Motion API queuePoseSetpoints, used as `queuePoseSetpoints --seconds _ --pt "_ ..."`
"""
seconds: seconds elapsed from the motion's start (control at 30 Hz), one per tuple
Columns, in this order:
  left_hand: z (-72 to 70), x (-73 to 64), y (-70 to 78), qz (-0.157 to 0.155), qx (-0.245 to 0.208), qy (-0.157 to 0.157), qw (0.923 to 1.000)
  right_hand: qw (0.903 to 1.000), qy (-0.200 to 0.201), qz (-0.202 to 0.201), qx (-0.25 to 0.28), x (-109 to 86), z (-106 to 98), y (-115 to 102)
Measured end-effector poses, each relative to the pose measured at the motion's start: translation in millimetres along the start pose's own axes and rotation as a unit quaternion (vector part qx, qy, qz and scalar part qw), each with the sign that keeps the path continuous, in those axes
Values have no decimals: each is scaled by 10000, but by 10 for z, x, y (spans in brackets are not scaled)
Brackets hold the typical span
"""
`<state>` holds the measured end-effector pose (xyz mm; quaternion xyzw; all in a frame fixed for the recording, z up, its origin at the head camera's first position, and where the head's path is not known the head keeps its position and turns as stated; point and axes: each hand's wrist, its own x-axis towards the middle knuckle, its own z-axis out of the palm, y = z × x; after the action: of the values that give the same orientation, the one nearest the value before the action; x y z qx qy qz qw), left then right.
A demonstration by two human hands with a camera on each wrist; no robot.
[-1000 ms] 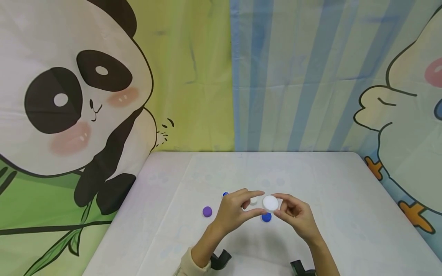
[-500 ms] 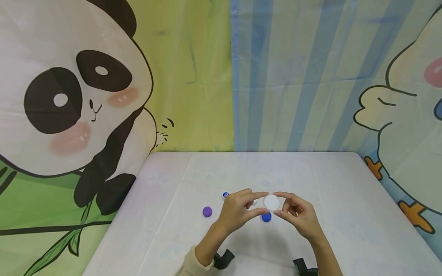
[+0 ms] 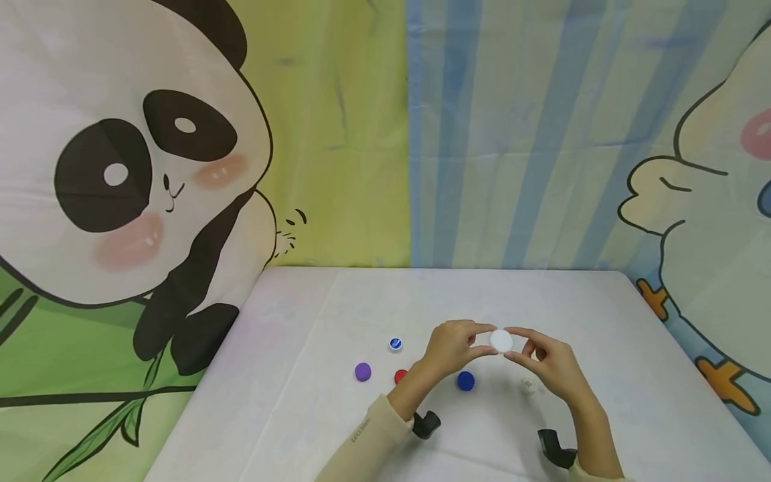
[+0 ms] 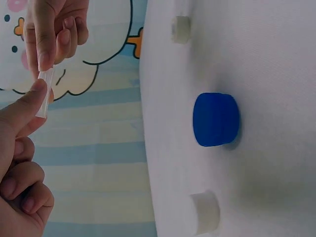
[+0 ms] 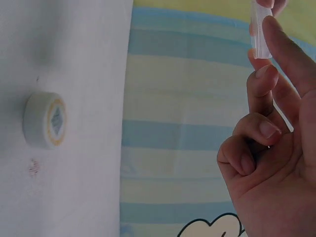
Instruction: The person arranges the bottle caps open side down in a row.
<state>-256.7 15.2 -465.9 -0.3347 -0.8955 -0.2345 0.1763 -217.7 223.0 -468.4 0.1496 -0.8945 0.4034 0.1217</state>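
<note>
Both hands hold one white round bottle cap [image 3: 501,341] above the table, its flat face towards the head camera. My left hand [image 3: 454,347] pinches its left side between thumb and forefinger. On the other side my right hand [image 3: 553,365] grips the edge with thumb and forefinger, the other fingers curled in. Edge-on, the cap [image 4: 45,94] looks thin and translucent in the left wrist view. A blue cap [image 3: 466,381] lies on the table below the hands. To its right is a whitish cap [image 3: 528,385], which shows an orange printed ring in the right wrist view.
On the left of the table lie a purple cap [image 3: 363,371], a white cap with a blue print [image 3: 395,344] and a red cap [image 3: 400,376], partly behind the left wrist. Another white cap [image 4: 205,212] stands near the blue one. Printed curtains [image 3: 337,134] hang behind the table.
Both hands have moved right and slightly up with the white cap. The red cap and the whitish cap on the right have come into sight.
</note>
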Motion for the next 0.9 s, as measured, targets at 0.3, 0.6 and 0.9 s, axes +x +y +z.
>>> queuePoseSetpoints --seconds 0.3,0.6,0.9 --pt "464 84 -73 -826 563 -825 9916 9939 -769 783 -75 83 191 402" --pt "665 58 -74 -1219 1022 -1219 9797 9867 -1224 1056 -187 78 309 542" --pt "739 56 -63 -1244 1215 -1363 9753 9846 -1293 1140 -304 78 356 584"
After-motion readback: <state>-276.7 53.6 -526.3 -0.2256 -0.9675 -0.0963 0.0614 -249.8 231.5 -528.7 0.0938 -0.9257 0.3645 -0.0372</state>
